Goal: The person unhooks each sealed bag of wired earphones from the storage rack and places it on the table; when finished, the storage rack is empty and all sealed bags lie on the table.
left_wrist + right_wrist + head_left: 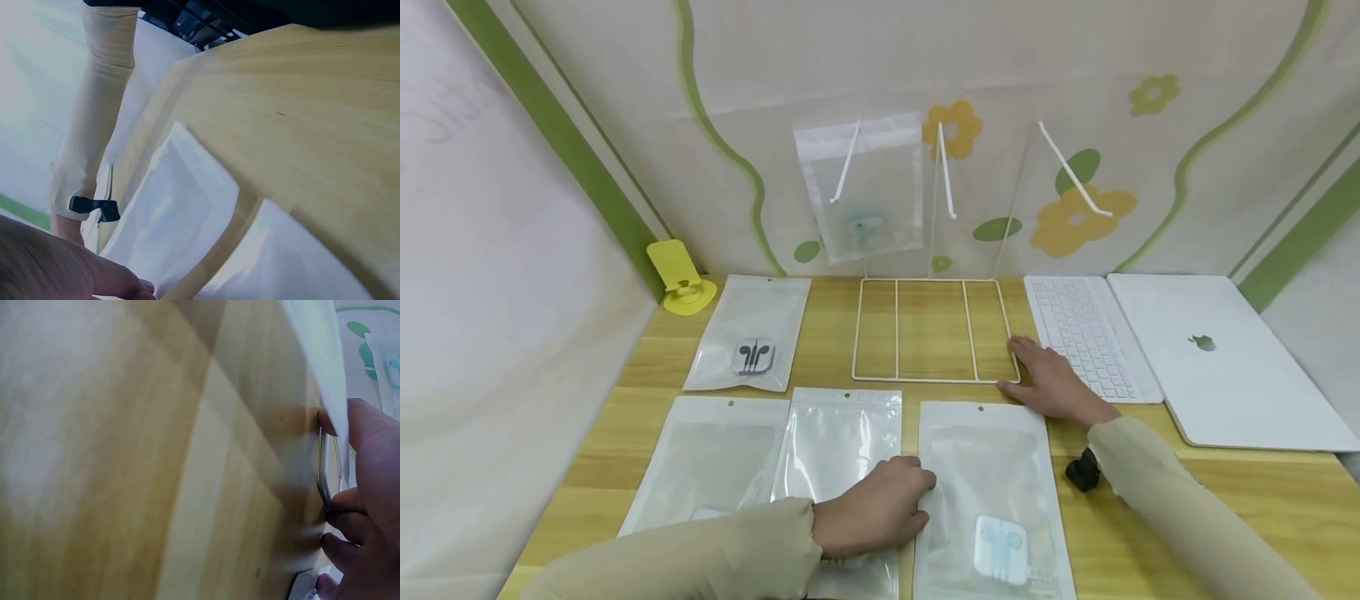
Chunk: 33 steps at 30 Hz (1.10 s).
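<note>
My left hand [877,508] is over the middle clear zip pouch [842,429]. Its curled fingers and thumb pinch the left edge of the right-hand zip pouch [988,450], which lies flat with white earphones [1000,550] in a case inside. In the left wrist view the fingertips [145,289] meet at that pouch's edge. My right hand [1052,382] grips the front right corner of a white wire display rack [936,381], thumb and fingers on either side of the wire. Three hooks rise at the back; a pouch [868,187] with a pale blue item hangs on the left one.
Left on the wooden table lie a pouch with boxed earphones [754,357] and another zip pouch [715,450], partly under my left sleeve. A yellow phone stand [681,279] stands behind them. Right of the rack are a white keyboard [1090,333] and a closed laptop [1225,358].
</note>
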Available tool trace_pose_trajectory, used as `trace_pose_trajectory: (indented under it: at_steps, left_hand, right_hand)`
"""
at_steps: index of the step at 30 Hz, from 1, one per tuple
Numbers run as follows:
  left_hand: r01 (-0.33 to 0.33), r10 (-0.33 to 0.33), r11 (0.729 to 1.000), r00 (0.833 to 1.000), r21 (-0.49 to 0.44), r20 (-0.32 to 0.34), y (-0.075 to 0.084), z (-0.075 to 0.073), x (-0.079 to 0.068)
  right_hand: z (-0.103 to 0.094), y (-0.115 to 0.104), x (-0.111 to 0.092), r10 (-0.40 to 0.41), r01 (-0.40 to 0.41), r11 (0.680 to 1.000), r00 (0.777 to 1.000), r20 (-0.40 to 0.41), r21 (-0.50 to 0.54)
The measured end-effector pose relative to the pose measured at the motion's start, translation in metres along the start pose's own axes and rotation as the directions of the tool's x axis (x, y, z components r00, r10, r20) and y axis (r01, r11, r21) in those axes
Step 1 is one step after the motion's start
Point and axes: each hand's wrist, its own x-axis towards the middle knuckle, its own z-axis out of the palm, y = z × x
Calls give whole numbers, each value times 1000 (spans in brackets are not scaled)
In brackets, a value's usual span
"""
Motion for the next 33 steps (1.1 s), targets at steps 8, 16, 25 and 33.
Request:
trace_pose_trajectory:
  at_steps: [8,16,25,33]
  left_hand:
    - [73,-79,996,991,-51,-112,-9,-10,2]
    - [296,-334,939,904,-174,-268,-92,-76,39]
    - [410,-410,912,912,6,5,-140,-65,65]
    - [352,-356,930,934,-109,-18,-157,-54,68]
  right_hand:
    - [0,0,0,3,-3,1000,1000,-7,-5]
    - [-1,3,0,6,-6,1000,1000,-8,-6]
    - [0,0,1,3,-3,1000,1000,-4,14]
    - [2,0,-1,7,-7,1000,1000,-8,2]
